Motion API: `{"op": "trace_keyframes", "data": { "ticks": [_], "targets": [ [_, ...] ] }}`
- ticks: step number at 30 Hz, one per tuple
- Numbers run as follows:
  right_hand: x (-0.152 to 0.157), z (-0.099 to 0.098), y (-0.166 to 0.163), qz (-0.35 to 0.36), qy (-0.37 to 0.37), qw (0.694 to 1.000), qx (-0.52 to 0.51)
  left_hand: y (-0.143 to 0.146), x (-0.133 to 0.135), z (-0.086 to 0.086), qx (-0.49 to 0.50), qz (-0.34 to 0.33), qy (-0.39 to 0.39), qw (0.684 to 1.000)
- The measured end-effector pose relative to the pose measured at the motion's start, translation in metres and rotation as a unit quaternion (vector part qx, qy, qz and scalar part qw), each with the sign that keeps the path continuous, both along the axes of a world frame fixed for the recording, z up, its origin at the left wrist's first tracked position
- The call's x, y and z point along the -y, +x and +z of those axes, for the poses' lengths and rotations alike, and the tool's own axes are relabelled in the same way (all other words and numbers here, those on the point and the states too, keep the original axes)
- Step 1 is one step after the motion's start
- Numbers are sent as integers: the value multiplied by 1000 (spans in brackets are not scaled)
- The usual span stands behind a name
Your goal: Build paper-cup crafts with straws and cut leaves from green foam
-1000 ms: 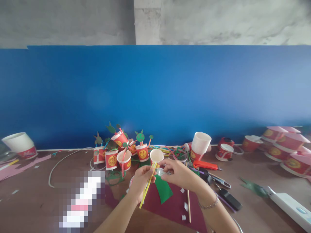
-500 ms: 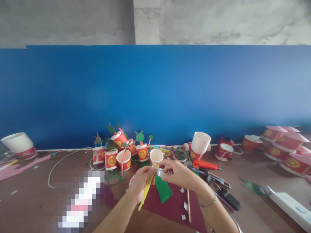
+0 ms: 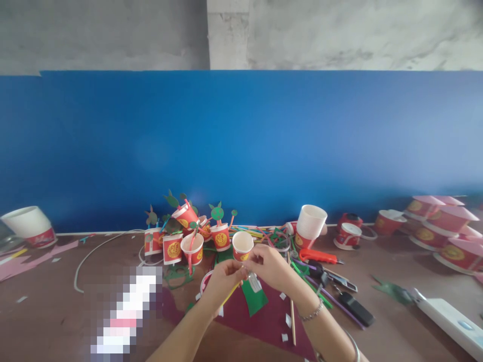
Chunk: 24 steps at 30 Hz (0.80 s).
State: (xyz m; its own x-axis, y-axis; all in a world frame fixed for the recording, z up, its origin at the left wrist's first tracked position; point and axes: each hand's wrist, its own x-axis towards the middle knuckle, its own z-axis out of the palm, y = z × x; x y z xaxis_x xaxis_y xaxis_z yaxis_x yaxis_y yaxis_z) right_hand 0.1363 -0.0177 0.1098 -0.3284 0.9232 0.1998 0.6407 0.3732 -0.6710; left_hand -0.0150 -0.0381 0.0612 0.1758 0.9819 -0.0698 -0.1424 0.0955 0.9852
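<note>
My left hand (image 3: 225,282) is closed round thin yellow straws (image 3: 231,295), which slant down toward me and are mostly hidden by the palm. Beside it, my right hand (image 3: 269,267) pinches at the straws' upper end, its fingertips close to my left thumb. A small clear plastic strip (image 3: 255,283), perhaps tape, hangs below the right fingers. Just beyond the hands stands a red and white paper cup (image 3: 242,243). Under them lies a green paper piece (image 3: 254,297) on a maroon sheet (image 3: 264,327).
Several red cups with green paper leaves (image 3: 192,248) crowd the back left. A stack of cups (image 3: 310,223) stands right of centre, near an orange cutter (image 3: 319,256). Keys (image 3: 354,307), a wooden stick (image 3: 293,319) and a white tool (image 3: 449,317) lie to the right.
The yellow straws have turned and show less, now mostly behind my left hand. My right hand has shifted slightly left, and the clear strip hangs lower. Green straws now show by the keys.
</note>
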Motion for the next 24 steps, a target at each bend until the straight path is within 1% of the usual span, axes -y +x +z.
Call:
{"op": "trace_keyframes", "data": {
  "ticks": [3, 10, 12, 14, 16, 18, 20, 22, 24],
  "targets": [
    [-4, -4, 2, 1, 10, 1000, -17, -2, -1, -2, -14, -15, -2, 1000],
    [-6, -8, 5, -11, -52, 998, -33, -3, -3, -8, -24, -25, 26, 999],
    [-7, -8, 5, -24, -65, 997, -42, -1, -3, -9, -40, -16, 45, 998],
    [-9, -8, 6, -42, -74, 995, -48, 0, -1, -9, -74, 3, 88, 993],
    [-10, -9, 7, -58, -78, 994, -51, 0, 0, -11, -134, 29, 157, 978],
    [-11, -10, 7, -67, -74, 993, -56, -1, 2, -15, -208, 53, 234, 948],
    [-11, -10, 6, -65, -75, 993, -63, -2, 3, -20, -261, 72, 291, 917],
    [-10, -8, 4, -57, -78, 993, -71, -4, 3, -23, -281, 86, 314, 903],
    [-9, -5, 3, -48, -73, 993, -85, -4, 4, -23, -279, 92, 304, 907]
  ]
}}
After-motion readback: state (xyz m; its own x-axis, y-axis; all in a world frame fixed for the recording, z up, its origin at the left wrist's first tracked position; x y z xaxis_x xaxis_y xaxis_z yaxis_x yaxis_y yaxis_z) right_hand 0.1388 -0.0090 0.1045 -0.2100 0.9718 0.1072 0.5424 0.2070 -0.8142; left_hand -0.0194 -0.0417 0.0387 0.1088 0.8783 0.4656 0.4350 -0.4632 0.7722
